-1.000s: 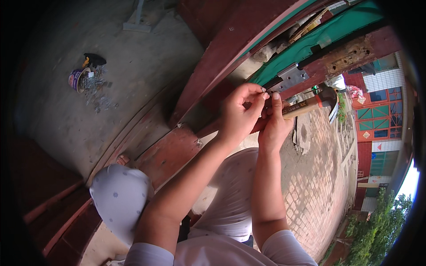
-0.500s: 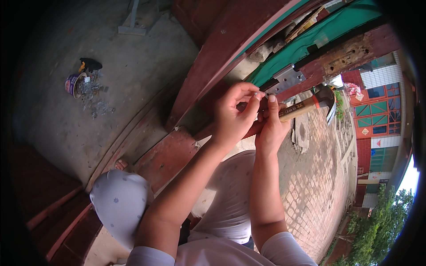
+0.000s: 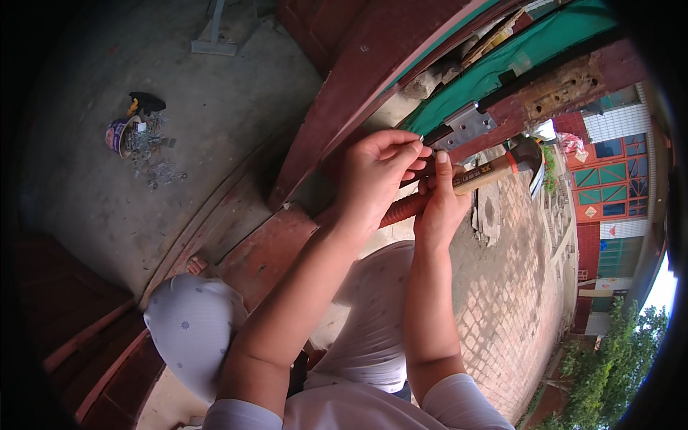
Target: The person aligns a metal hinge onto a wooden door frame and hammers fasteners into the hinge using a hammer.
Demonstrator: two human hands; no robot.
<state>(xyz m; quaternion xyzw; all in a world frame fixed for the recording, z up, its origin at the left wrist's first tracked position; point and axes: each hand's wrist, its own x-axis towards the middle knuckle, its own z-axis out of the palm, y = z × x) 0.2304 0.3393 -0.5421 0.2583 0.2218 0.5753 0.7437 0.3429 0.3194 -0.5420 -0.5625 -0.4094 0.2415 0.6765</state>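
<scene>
My left hand (image 3: pixel 376 172) is closed in a pinch. A tiny pale metal piece (image 3: pixel 421 139), perhaps a nail or screw, shows at its fingertips; its exact kind is too small to tell. The fingertips are beside the lower end of a silver hinge (image 3: pixel 469 125) with holes, set on the edge of a dark red wooden bar (image 3: pixel 512 113). My right hand (image 3: pixel 439 204) grips a hammer (image 3: pixel 476 176) around its wooden handle, thumb pointing up. The ribbed red grip (image 3: pixel 407 209) sticks out below, and the dark head (image 3: pixel 529 156) is at the far right end.
On the concrete floor at left, a purple tub (image 3: pixel 117 137) lies tipped beside a heap of small metal pieces (image 3: pixel 149 147) and a black-and-yellow object (image 3: pixel 146 102). A dark red frame post (image 3: pixel 337 107) rises left of my hands. Brick paving (image 3: pixel 509 287) stretches to the right.
My left hand has turned and shifted slightly up and left, bringing its pinched fingertips nearer the hinge side. The hammer stays in my right hand, almost still.
</scene>
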